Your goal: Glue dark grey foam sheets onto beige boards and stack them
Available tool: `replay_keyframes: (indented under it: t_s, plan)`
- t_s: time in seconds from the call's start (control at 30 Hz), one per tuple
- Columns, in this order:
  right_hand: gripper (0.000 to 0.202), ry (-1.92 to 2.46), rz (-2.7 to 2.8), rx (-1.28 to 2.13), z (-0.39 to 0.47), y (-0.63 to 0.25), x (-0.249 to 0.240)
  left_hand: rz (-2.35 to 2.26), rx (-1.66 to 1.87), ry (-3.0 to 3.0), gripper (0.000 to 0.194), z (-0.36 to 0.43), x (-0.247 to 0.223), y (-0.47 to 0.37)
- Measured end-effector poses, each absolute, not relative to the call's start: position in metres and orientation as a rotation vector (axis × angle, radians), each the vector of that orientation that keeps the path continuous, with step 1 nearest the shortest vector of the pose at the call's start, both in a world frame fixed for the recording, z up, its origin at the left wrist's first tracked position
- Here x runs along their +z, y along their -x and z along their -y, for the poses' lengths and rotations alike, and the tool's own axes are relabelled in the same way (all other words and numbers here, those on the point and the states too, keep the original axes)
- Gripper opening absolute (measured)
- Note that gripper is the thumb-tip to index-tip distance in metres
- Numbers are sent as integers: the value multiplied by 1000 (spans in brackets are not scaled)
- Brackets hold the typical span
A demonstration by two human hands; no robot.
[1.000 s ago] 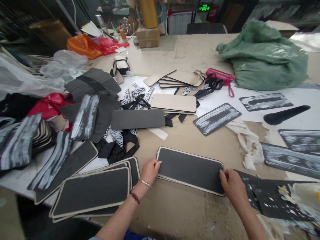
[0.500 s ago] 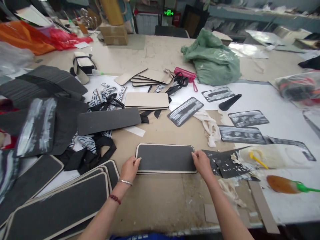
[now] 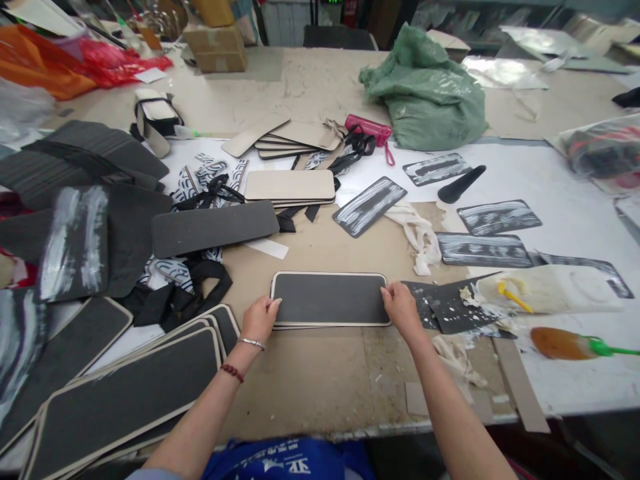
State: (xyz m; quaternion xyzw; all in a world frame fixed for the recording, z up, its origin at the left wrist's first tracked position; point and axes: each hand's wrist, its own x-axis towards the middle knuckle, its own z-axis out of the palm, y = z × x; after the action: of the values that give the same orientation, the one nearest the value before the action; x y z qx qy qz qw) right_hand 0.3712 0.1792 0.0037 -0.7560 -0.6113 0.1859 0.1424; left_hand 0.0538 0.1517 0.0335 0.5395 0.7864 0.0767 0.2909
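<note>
A dark grey rectangular panel (image 3: 330, 299) with rounded corners and a cream rim lies level in front of me, with the edge of at least one more panel showing beneath it. My left hand (image 3: 261, 319) pinches its left end, thumb on top. At the opposite end my right hand (image 3: 401, 308) grips the panel the same way; the fingers underneath are hidden. Left of my left hand is a pile of similar cream-edged panels (image 3: 135, 393). Just right of my right hand lie dark scraps (image 3: 455, 310) spattered with white.
Small panels smeared with white (image 3: 485, 250) lie at right, near a black tapered tool (image 3: 461, 185). A bottle of amber liquid (image 3: 560, 343) with a green nozzle is at far right. Beige panels (image 3: 290, 185), a green bag (image 3: 425, 93) and a cardboard box (image 3: 216, 50) stand farther back.
The whole scene sits higher in the view, and more of a blue garment shows at the bottom. Both hands keep their hold on the panel, which looks unmoved on the table.
</note>
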Motion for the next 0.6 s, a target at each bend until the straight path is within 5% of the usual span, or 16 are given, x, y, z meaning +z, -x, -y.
replay_keyframes:
  t_s: [0.6]
  plan:
    - [22,2210,1919,381,-183,-375,-6,-2175,418,-1290,30,-142,20,-50]
